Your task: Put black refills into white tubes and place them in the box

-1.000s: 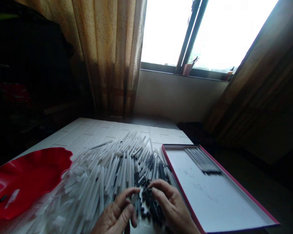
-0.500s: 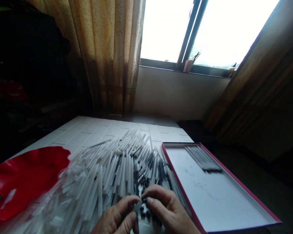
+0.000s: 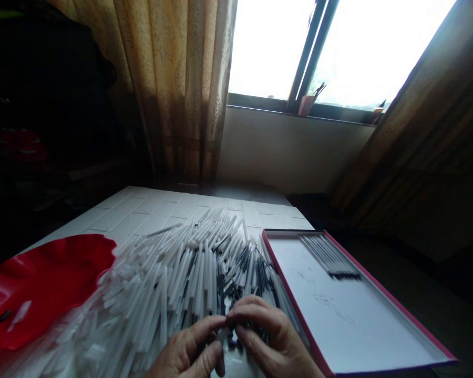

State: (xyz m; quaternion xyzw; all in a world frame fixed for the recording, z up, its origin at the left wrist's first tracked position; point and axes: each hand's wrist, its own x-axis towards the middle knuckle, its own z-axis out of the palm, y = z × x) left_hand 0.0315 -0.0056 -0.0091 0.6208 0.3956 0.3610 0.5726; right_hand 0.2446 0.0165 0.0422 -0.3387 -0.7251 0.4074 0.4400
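Observation:
At the bottom centre, my left hand (image 3: 191,349) pinches a small pale translucent piece (image 3: 223,334) between thumb and forefinger. My right hand (image 3: 270,336) meets it from the right, its bent forefinger touching the left fingertips; whatever lies between its finger and thumb is too small to make out. Beyond both hands spreads a big heap of translucent tubes (image 3: 173,283). Thin black rods (image 3: 261,275) are mixed in on its right side. Small black pieces (image 3: 232,342) lie between and under my hands.
A red tray with a wavy rim (image 3: 74,262) is at the left. To the right lies a shallow white box with red edges (image 3: 350,320), holding a row of black-ended tubes (image 3: 331,257). Behind the white table (image 3: 150,207) are curtains and a window.
My right forefinger has shifted slightly left and closer to my left fingertips. The whole view has moved very slightly.

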